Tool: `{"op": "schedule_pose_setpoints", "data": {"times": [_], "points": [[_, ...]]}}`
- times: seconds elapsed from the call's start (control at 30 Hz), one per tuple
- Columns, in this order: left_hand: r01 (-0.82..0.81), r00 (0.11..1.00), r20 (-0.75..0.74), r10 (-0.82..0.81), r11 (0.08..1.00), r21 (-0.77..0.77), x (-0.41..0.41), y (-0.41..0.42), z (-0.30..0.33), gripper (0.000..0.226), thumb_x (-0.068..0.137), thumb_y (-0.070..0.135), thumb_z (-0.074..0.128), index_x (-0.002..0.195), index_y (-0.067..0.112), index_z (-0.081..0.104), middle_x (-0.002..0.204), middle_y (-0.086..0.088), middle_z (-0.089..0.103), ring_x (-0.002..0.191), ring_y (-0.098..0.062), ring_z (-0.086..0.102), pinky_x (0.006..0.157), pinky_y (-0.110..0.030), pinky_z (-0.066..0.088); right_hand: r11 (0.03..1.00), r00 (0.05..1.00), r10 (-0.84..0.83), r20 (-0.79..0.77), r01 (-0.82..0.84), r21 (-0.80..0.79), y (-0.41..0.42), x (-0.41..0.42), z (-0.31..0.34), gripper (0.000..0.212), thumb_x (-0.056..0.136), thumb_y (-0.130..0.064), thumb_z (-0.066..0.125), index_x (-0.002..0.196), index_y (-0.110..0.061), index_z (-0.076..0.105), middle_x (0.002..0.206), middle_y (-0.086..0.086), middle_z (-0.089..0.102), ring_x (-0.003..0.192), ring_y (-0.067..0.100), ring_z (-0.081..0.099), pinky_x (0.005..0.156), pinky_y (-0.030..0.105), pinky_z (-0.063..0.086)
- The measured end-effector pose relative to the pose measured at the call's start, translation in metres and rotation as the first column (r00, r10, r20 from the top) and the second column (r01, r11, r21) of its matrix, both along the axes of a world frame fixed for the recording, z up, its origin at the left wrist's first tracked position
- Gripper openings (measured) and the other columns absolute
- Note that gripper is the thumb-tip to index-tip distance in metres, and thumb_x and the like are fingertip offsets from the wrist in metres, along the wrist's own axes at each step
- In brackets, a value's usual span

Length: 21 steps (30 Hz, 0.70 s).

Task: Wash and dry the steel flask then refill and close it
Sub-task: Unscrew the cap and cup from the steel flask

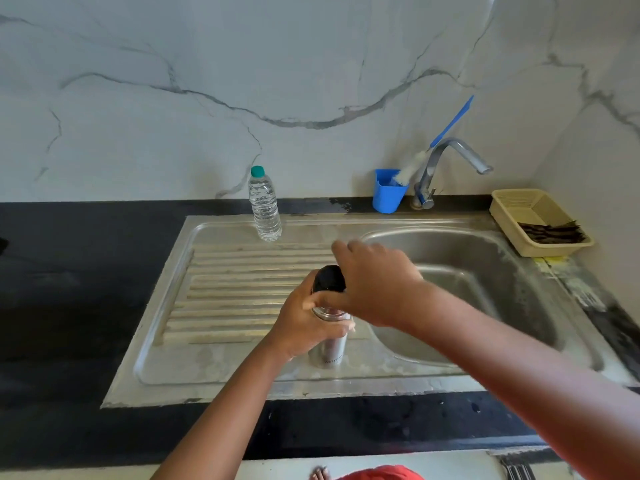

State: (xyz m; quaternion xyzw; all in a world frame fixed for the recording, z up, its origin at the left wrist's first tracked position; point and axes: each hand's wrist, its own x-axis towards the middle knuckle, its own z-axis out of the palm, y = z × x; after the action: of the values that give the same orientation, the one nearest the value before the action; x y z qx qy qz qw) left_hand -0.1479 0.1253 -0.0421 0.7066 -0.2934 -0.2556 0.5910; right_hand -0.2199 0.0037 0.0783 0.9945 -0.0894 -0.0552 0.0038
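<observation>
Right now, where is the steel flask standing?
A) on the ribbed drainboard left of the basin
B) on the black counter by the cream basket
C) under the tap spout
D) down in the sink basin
A: the steel flask stands upright on the ribbed drainboard, held by the left hand, while the right hand is on its black cap.

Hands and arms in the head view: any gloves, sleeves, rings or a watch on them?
No. The left hand and right hand are bare, with no gloves, rings, watch or bands showing. Both forearms are uncovered all the way to the frame edge, so no sleeves are in view.
</observation>
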Motion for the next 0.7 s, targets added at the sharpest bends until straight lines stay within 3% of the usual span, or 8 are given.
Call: {"op": "schedule_pose_setpoints", "data": {"times": [0.1, 0.23, 0.37, 0.43, 0.5, 0.53, 0.6, 0.7], "points": [[0.012, 1.000, 0.021, -0.012, 1.000, 0.026, 0.002, 0.001, 0.001, 0.053, 0.060, -0.004, 0.082, 0.102, 0.021, 0.061, 0.081, 0.011, 0.070, 0.076, -0.008, 0.067, 0.067, -0.025, 0.052, 0.997, 0.992, 0.062, 0.110, -0.066, 0.038, 0.010, -0.002, -0.011, 0.051, 0.092, -0.060, 0.046, 0.112, -0.014, 0.051, 0.108, 0.003, 0.058, 0.094, 0.023, 0.057, 0.068, 0.030, 0.035], [0.019, 1.000, -0.002, -0.019, 1.000, -0.006, 0.002, 0.000, 0.000, 0.055, 0.064, -0.003, 0.084, 0.108, 0.020, 0.061, 0.095, 0.003, 0.073, 0.089, -0.017, 0.071, 0.078, -0.032, 0.058, 0.931, 0.931, 0.365, 0.023, -0.365, 0.023, -0.011, 0.002, 0.004, 0.043, 0.093, -0.047, 0.054, 0.127, -0.021, 0.048, 0.122, -0.003, 0.051, 0.108, 0.019, 0.052, 0.085, 0.031, 0.041], [0.021, 1.000, -0.009, -0.021, 1.000, -0.014, 0.004, -0.002, -0.003, 0.060, 0.060, 0.000, 0.088, 0.111, 0.020, 0.062, 0.101, 0.000, 0.073, 0.092, -0.018, 0.071, 0.081, -0.030, 0.056, 0.817, 0.815, 0.573, -0.080, -0.577, -0.024, -0.023, 0.006, 0.015, 0.069, 0.085, -0.010, 0.064, 0.141, -0.040, 0.038, 0.143, -0.016, 0.037, 0.127, 0.015, 0.039, 0.096, 0.038, 0.042], [0.009, 1.000, -0.021, -0.009, 1.000, -0.025, 0.004, -0.002, -0.002, 0.063, 0.059, 0.000, 0.088, 0.111, 0.021, 0.061, 0.102, -0.002, 0.073, 0.094, -0.018, 0.071, 0.082, -0.031, 0.056, 0.853, 0.848, 0.521, -0.098, -0.512, 0.101, -0.020, 0.005, 0.014, 0.091, 0.078, -0.011, 0.075, 0.146, -0.045, 0.026, 0.155, -0.015, 0.022, 0.141, 0.019, 0.027, 0.106, 0.046, 0.041], [0.032, 0.999, -0.030, -0.033, 0.999, -0.025, 0.004, -0.002, -0.001, 0.066, 0.060, 0.000, 0.087, 0.115, 0.023, 0.059, 0.103, -0.001, 0.073, 0.096, -0.019, 0.071, 0.083, -0.032, 0.056, 0.904, 0.931, 0.363, -0.041, -0.342, 0.257, -0.017, 0.003, 0.011, 0.100, 0.072, -0.029, 0.083, 0.148, -0.046, 0.020, 0.158, -0.011, 0.014, 0.142, 0.021, 0.026, 0.109, 0.044, 0.040], [0.043, 0.999, -0.028, -0.043, 0.999, -0.022, 0.004, -0.002, 0.000, 0.065, 0.062, 0.000, 0.085, 0.116, 0.023, 0.058, 0.103, -0.001, 0.073, 0.096, -0.020, 0.071, 0.083, -0.032, 0.056, 0.928, 0.963, 0.268, 0.009, -0.260, 0.267, -0.015, 0.003, 0.009, 0.092, 0.073, -0.040, 0.081, 0.146, -0.041, 0.025, 0.153, -0.006, 0.024, 0.136, 0.022, 0.034, 0.105, 0.041, 0.044], [0.049, 0.998, -0.037, -0.050, 0.999, -0.022, 0.004, -0.002, -0.001, 0.058, 0.062, 0.004, 0.084, 0.113, 0.018, 0.060, 0.099, -0.002, 0.073, 0.093, -0.024, 0.071, 0.083, -0.039, 0.058, 0.982, 0.989, 0.141, 0.052, -0.147, 0.120, -0.008, 0.006, 0.005, 0.064, 0.084, -0.058, 0.065, 0.135, -0.026, 0.043, 0.129, 0.000, 0.047, 0.115, 0.023, 0.051, 0.089, 0.036, 0.049], [0.031, 0.999, -0.038, -0.031, 0.999, 0.008, 0.003, -0.001, 0.000, 0.050, 0.060, 0.008, 0.085, 0.104, 0.015, 0.062, 0.090, 0.001, 0.073, 0.088, -0.023, 0.071, 0.081, -0.042, 0.058, 0.982, 0.982, 0.185, 0.040, -0.186, 0.044, 0.001, 0.006, 0.001, 0.046, 0.096, -0.053, 0.048, 0.122, -0.016, 0.053, 0.114, 0.002, 0.054, 0.097, 0.022, 0.057, 0.080, 0.033, 0.047]]}}
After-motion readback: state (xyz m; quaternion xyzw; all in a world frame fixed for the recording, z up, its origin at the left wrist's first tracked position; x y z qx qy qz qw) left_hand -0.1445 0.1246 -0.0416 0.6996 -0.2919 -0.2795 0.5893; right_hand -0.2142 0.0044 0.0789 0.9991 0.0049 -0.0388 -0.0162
